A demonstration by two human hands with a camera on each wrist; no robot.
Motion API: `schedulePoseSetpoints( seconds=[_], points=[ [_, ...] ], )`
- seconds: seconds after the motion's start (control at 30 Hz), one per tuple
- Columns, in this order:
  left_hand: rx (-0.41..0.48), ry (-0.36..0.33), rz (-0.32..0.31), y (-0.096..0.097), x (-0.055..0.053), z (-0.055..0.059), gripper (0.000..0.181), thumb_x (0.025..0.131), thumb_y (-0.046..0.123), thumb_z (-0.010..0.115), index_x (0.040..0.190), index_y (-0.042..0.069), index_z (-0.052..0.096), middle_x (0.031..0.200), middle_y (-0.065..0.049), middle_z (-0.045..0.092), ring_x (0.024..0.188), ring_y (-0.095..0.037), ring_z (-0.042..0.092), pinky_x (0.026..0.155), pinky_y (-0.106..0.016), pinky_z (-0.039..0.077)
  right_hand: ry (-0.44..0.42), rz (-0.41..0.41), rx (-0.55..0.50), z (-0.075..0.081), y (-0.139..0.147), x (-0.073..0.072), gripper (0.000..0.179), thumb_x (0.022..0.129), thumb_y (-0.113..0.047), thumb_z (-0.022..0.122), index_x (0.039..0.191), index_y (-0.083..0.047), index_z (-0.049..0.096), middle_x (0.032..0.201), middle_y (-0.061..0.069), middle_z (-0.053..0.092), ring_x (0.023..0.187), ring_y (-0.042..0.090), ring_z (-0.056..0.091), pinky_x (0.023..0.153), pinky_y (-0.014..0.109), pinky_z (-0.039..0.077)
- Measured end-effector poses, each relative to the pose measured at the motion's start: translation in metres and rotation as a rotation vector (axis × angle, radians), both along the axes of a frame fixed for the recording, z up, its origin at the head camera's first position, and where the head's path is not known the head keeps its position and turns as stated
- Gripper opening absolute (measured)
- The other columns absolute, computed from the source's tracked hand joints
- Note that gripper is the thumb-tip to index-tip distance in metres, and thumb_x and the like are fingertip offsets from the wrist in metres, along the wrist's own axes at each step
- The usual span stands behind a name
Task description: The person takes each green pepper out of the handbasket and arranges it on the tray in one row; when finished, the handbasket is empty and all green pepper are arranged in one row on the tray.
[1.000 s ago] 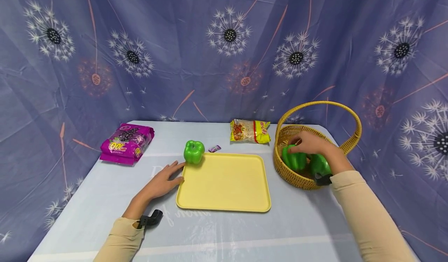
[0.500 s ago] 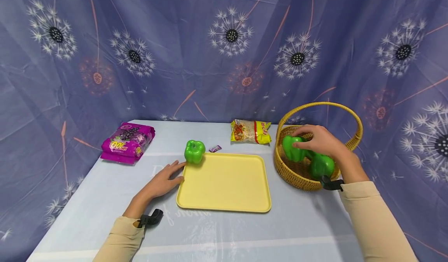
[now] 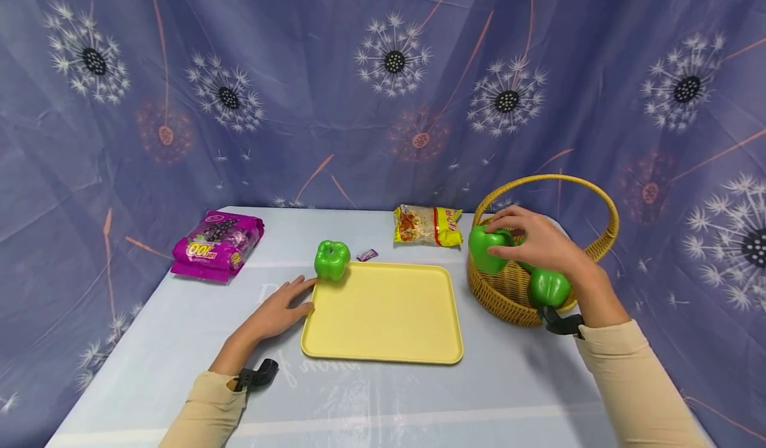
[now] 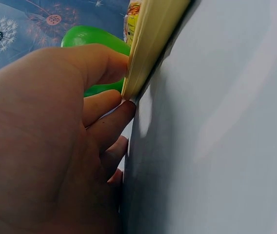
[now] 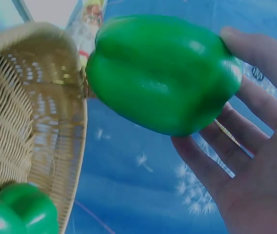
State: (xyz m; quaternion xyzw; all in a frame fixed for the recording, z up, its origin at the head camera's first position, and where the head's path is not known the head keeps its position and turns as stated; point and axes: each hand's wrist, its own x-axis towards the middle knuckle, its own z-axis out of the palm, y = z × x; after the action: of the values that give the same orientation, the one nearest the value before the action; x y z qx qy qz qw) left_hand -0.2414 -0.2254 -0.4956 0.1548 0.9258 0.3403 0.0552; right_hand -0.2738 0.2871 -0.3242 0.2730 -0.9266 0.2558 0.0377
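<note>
My right hand (image 3: 534, 240) grips a green bell pepper (image 3: 486, 253) with thumb and fingertips, above the near-left rim of a wicker basket (image 3: 501, 307). In the right wrist view the held bell pepper (image 5: 158, 73) is beside the basket wall. Another bell pepper (image 3: 548, 290) lies in the basket under my wrist. With relaxed fingers, my left hand (image 3: 276, 312) touches the left edge of a yellow tray (image 3: 385, 315); in the left wrist view its thumb and fingertips meet the tray rim (image 4: 148, 46). A third bell pepper (image 3: 332, 262) sits at the tray's back-left corner.
A purple snack bag (image 3: 219, 245) lies at the table's left back. Behind the tray are a small purple wrapped candy (image 3: 367, 255) and a yellow food packet (image 3: 427, 224). The basket's tall arched handle (image 3: 549, 177) rises around my right hand. A patterned curtain (image 3: 299, 102) encloses the table.
My right hand has lifted the bell pepper from inside the basket and moved it left to the rim. My left hand and the tray have stayed still.
</note>
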Motion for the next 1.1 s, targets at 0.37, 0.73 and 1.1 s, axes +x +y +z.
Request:
schedulePoseSetpoints(
  seconds=[0.37,0.73,1.1],
  points=[
    [-0.002,0.005,0.004,-0.001,0.001,0.0,0.057,0.097,0.034,0.055,0.149,0.017,0.039,0.153,-0.021,0.025,0.139,-0.048,0.016,0.109,-0.064,0.015,0.062,0.092,-0.044,-0.017,-0.045,-0.007,0.033,0.082,-0.022,0.078,0.112,-0.015,0.068,0.126,0.004,0.052,0.114,0.028,0.05,0.084,0.048,0.05],
    [-0.005,0.009,0.001,-0.001,0.002,0.0,0.057,0.097,0.033,0.055,0.149,0.016,0.039,0.153,-0.022,0.026,0.139,-0.047,0.016,0.109,-0.063,0.015,0.076,0.17,-0.051,-0.047,-0.103,-0.021,0.033,0.08,-0.012,0.075,0.112,-0.015,0.066,0.12,0.0,0.049,0.107,0.023,0.047,0.083,0.043,0.047],
    [0.005,0.004,-0.001,-0.001,0.001,-0.001,0.057,0.097,0.032,0.055,0.149,0.016,0.039,0.153,-0.022,0.025,0.139,-0.048,0.016,0.109,-0.064,0.014,0.11,0.232,0.072,-0.076,-0.163,-0.037,0.036,0.077,-0.011,0.079,0.111,-0.015,0.066,0.114,-0.002,0.047,0.102,0.015,0.047,0.085,0.032,0.046]
  ],
)
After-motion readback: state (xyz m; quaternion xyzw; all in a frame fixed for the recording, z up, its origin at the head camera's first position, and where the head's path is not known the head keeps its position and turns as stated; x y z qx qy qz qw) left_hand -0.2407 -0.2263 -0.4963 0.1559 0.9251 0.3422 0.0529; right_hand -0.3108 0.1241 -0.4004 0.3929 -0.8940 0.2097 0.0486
